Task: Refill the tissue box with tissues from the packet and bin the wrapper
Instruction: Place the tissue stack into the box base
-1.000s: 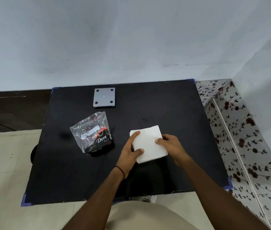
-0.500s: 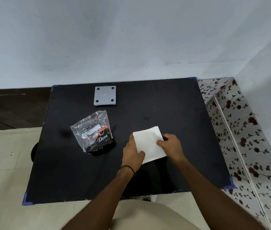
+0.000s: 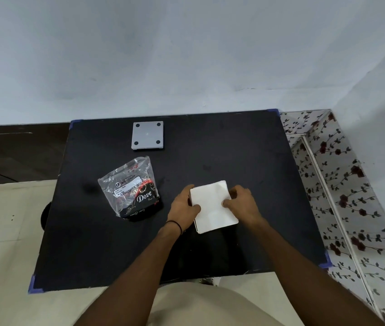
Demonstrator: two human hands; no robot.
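Observation:
A white stack of tissues (image 3: pixel 212 208) lies near the middle of the black table (image 3: pixel 245 161). My left hand (image 3: pixel 183 209) grips the stack's left edge, thumb on top. My right hand (image 3: pixel 243 203) holds its right edge, fingers curled over the top. To the left lies the clear plastic wrapper (image 3: pixel 131 187) marked "Dove", flattened, its open end pointing away from me. A grey square plate (image 3: pixel 147 135) with four dark dots sits at the far side of the table; whether it belongs to the tissue box I cannot tell.
The table stands against a pale wall. A floral-patterned ledge (image 3: pixel 342 184) runs along its right side. Light floor tiles (image 3: pixel 10 231) show to the left. No bin is in view.
The tissue stack has been turned and shifted slightly toward me between both hands. The wrapper and the grey plate have stayed where they were.

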